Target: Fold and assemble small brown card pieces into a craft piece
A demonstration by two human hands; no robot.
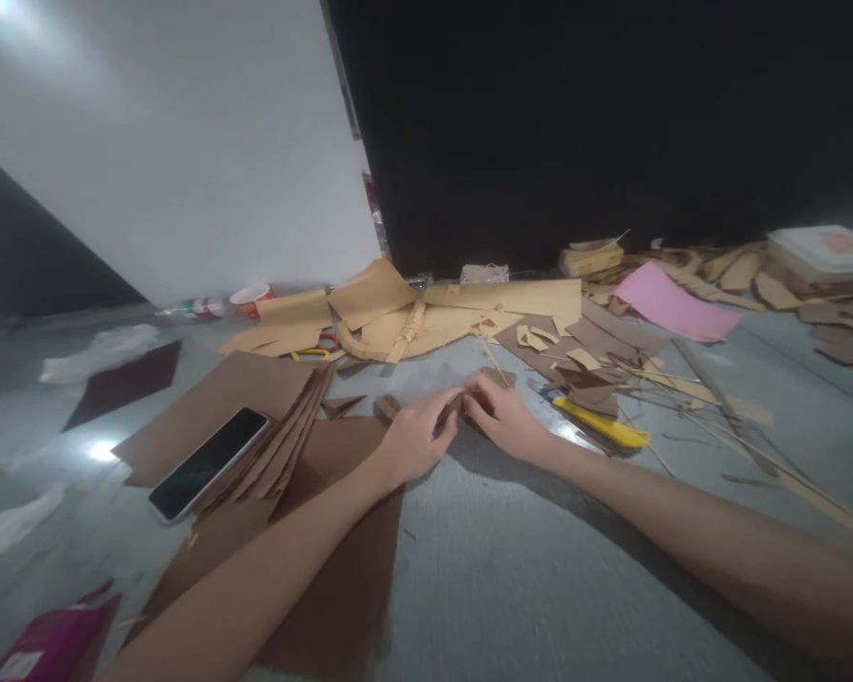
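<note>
My left hand [419, 434] and my right hand [503, 417] meet near the middle of the view, fingertips almost touching. Between them is a small dark brown piece [453, 405], pinched by the left fingers; the right thumb and forefinger close on its other end. Much of the piece is hidden by the fingers. Under my left forearm lies a large brown sheet [341, 568]. A folded brown stack [277, 445] is left of the left hand. Right of my right hand rests a yellow cutter [604, 423].
A phone [209, 464] lies on brown sheets at the left. Tan sheets [512, 296], a pink sheet [675, 301], thin strips and scraps spread across the back and right. A paper cup [251, 299] stands at the back left; a plastic box [828, 251] is at the far right.
</note>
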